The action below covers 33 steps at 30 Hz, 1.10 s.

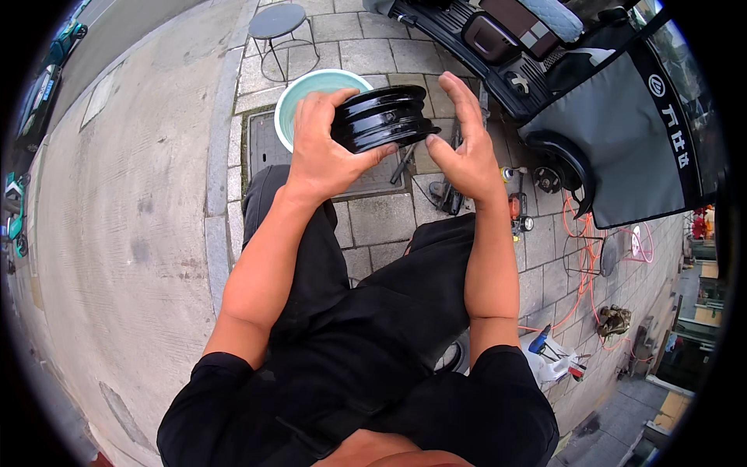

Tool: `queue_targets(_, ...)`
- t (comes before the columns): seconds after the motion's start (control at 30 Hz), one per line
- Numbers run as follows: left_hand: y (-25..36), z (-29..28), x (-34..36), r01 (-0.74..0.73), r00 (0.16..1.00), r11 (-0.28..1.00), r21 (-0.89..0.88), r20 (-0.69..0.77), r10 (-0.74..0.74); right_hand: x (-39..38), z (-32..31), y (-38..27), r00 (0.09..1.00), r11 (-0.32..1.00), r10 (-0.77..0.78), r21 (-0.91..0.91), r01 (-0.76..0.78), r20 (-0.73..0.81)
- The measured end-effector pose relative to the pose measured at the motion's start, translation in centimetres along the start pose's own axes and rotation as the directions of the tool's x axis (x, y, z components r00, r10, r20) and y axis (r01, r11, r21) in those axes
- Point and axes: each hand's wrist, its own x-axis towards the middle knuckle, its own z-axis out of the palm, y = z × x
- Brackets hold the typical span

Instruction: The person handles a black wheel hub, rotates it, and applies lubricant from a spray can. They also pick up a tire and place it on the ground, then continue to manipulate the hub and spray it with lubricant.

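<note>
A glossy black wheel rim is held up in front of me, tilted, with its grooved side facing me. My left hand grips its left end, the thumb along the lower edge and the fingers over the top. At the rim's right end, my right hand is open, with fingers spread and pointing up. Its thumb is at the rim's lower right edge; I cannot tell whether it touches. Behind the rim and my left hand stands a pale green basin, partly hidden.
A round grey stool stands beyond the basin. At the right is a vehicle with a grey cover and a bare wheel hub. Tools, including a red one, lie near my right forearm. An orange hose snakes over the paving.
</note>
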Motion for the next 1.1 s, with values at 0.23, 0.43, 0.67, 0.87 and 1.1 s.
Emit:
queue_targets(0.23, -0.6, -1.2, -0.9, -0.110, 0.964, 0.991, -0.072, 0.236, 0.124, -2.6, -0.4, -0.4, 0.940, 0.996, 0.074, -0.079, -0.050, 0.332)
queue_targets(0.43, -1.0, -0.9, -0.2, -0.138, 0.874, 0.985, -0.098, 0.455, 0.168, -5.4, 0.1, 0.6, 0.933, 0.999, 0.050, -0.035, -0.040, 0.356)
queue_targets(0.67, 0.4, 3.9, 0.8, -0.235, 0.844, 0.945, -0.226, 0.435, 0.314, -8.4, -5.4, 0.3, 0.931, 0.960, 0.275, -0.113, -0.255, 0.242)
queue_targets(0.87, 0.3, 7.8, 0.5, -0.009, 0.939, 0.926, -0.378, 0.316, 0.138, -13.1, -15.1, 0.9, 0.891, 0.778, 0.453, -0.483, -0.403, -0.015)
queue_targets(1.1, 4.9, 8.3, 1.1, 0.236, 0.949, 0.730, -0.642, 0.313, -0.031, -22.0, -23.6, 2.3, 0.739, 0.453, 0.543, -0.602, -0.658, -0.400)
